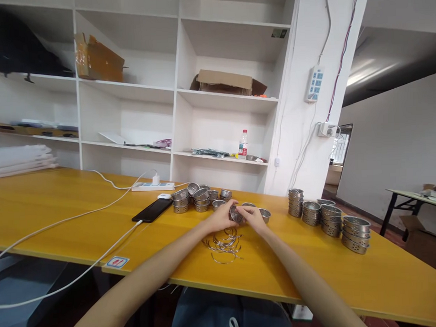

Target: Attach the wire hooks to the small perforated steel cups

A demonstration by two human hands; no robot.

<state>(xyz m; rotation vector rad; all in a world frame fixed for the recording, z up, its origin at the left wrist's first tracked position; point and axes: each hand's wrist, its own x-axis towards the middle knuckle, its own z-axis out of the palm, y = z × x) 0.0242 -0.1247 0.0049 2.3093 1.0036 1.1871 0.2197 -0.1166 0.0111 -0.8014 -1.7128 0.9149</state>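
Note:
My left hand [222,217] is closed around a small perforated metal cup [235,214], its open side tilted towards me. At the cup's right rim, the fingers of my right hand [253,216] are pinched together; whether a thin wire is also between them I cannot tell. Just below both hands, a loose heap of thin curved metal wires [224,244] lies on the yellow table [164,251]. Behind the hands stand more such cups, and one cup [265,215] sits just right of my right hand.
Stacked cups [355,234] stand at the right, with another cluster of cups [201,195] behind my left hand. A black phone [153,210] with a white cable [110,258] lies at the left, near a power strip [153,186]. White shelves [215,94] rise behind the table.

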